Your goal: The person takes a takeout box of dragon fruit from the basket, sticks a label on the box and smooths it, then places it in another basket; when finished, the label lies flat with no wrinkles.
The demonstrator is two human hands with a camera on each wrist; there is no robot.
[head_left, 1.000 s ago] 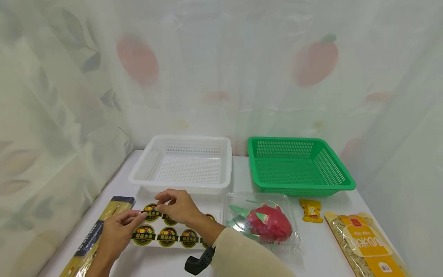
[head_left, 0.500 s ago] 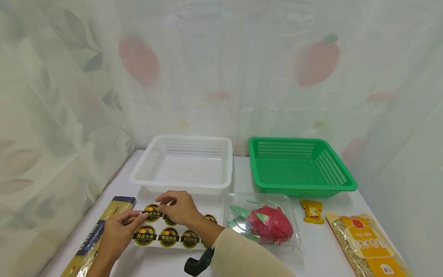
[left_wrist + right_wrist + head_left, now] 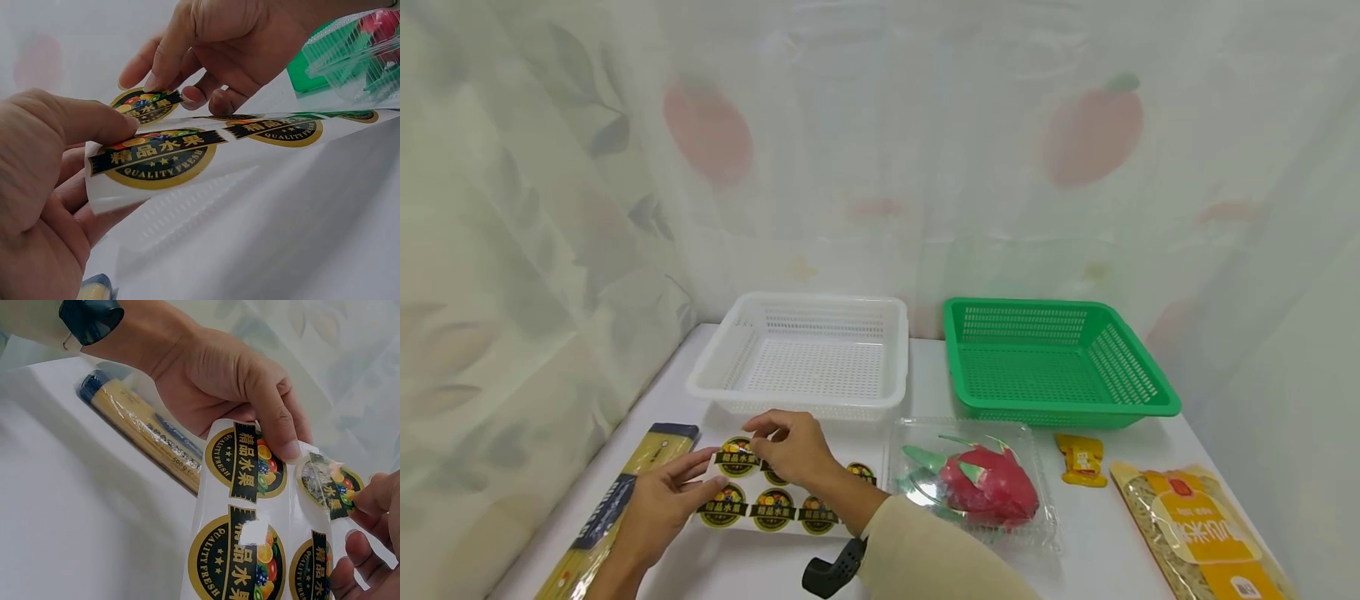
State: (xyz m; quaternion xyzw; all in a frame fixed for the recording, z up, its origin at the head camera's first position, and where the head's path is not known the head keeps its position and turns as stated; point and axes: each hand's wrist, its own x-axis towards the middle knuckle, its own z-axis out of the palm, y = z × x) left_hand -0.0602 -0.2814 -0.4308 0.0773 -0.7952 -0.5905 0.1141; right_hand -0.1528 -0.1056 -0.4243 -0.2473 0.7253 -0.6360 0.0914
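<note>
A white sheet of round fruit stickers, black and gold with fruit pictures, is held up between both hands. My left hand grips its left edge, the thumb on the printed face and fingers behind, as the left wrist view shows. My right hand reaches over from the right and pinches the edge of the upper-left sticker between thumb and finger. That sticker stands partly lifted from the sheet in the right wrist view. The right hand covers part of the upper row in the head view.
Behind the hands stand a white basket and a green basket. A clear clamshell box holding a dragon fruit lies to the right. Beyond it are a small yellow packet and a noodle bag. A noodle pack lies left.
My left thumb and fingers have shifted from the upper-left sticker's corner to the sheet's left edge, uncovering that corner. The right hand keeps its pinch, almost unmoved.
</note>
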